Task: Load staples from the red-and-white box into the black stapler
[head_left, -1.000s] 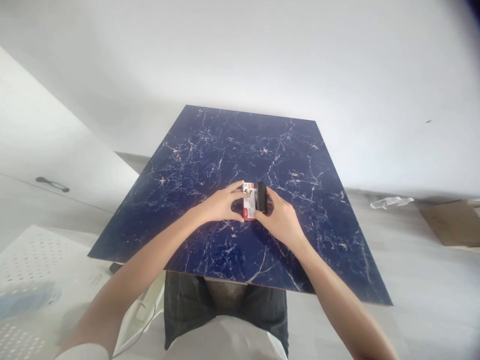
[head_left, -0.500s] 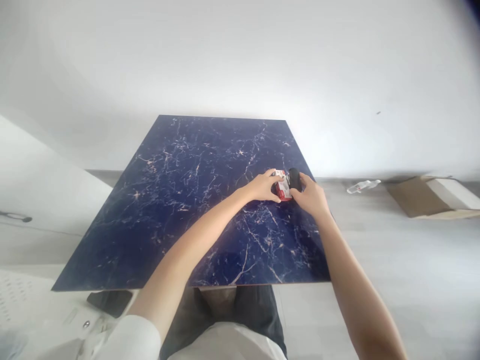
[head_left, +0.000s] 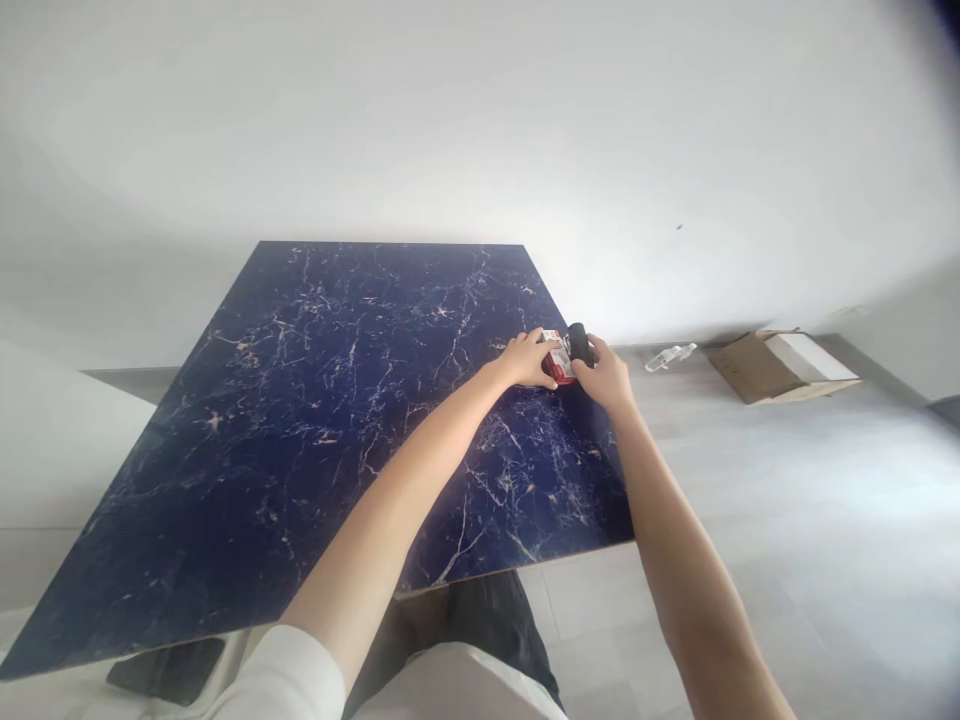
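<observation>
Near the right edge of the blue marbled table (head_left: 322,380), a small red-and-white box (head_left: 558,366) sits with my left hand (head_left: 525,360) wrapped around its left side, thumb at the near end and fingers at the far end. My right hand (head_left: 606,380) grips a rounded, elongated black object (head_left: 578,343) between thumb and fingers. The black object is right against the box's right side, perhaps partly over it; its kind is too small to make out.
On the floor beyond the table's right edge lie a clear plastic bottle (head_left: 670,357) and an open cardboard box (head_left: 757,368). A white wall (head_left: 420,120) stands behind the table. Something dark and flat (head_left: 166,670) is below the table's front left edge.
The camera view has turned to the right, so the table sits further left. Both hands keep their hold, and the black object leans slightly differently beside the box.
</observation>
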`<state>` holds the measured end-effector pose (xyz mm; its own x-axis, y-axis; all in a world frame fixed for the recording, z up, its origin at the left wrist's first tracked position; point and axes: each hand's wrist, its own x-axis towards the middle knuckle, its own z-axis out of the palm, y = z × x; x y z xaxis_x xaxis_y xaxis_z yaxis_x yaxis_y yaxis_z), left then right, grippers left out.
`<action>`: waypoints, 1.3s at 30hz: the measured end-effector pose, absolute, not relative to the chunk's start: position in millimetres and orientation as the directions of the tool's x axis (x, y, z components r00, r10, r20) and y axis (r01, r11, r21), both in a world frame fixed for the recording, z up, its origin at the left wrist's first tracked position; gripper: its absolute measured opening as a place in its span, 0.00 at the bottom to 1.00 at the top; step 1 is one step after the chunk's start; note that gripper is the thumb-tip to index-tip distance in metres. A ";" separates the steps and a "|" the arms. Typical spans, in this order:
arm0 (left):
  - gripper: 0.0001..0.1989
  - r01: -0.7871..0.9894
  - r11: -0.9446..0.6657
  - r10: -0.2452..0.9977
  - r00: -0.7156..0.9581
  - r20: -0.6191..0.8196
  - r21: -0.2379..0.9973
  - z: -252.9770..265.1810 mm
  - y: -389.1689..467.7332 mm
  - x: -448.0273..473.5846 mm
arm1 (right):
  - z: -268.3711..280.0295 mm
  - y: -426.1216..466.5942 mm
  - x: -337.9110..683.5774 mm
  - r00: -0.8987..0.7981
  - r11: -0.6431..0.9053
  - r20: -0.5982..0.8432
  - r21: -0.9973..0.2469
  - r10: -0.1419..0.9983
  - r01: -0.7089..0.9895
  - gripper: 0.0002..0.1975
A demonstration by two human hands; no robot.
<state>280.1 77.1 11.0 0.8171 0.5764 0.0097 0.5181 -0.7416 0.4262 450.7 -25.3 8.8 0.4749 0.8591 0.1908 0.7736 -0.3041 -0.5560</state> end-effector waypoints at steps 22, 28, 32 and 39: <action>0.18 0.614 -0.697 0.717 0.594 0.364 0.370 -7.8 11.8 50.5 | -17.9 -17.7 237.1 -0.349 0.511 0.435 -0.344 0.830 0.788 0.28; 0.18 0.652 -0.704 0.710 0.646 0.281 0.282 -9.0 2.0 56.6 | -21.6 -24.1 245.7 -0.410 0.554 0.390 -0.410 0.824 0.725 0.28; 0.18 0.661 -0.704 0.710 0.644 0.285 0.259 -8.0 1.7 59.7 | -24.2 -21.7 247.4 -0.396 0.548 0.394 -0.428 0.829 0.719 0.28; 0.18 0.666 -0.704 0.709 0.642 0.291 0.248 -9.8 3.1 59.4 | -22.7 -23.3 245.8 -0.395 0.536 0.377 -0.428 0.838 0.728 0.27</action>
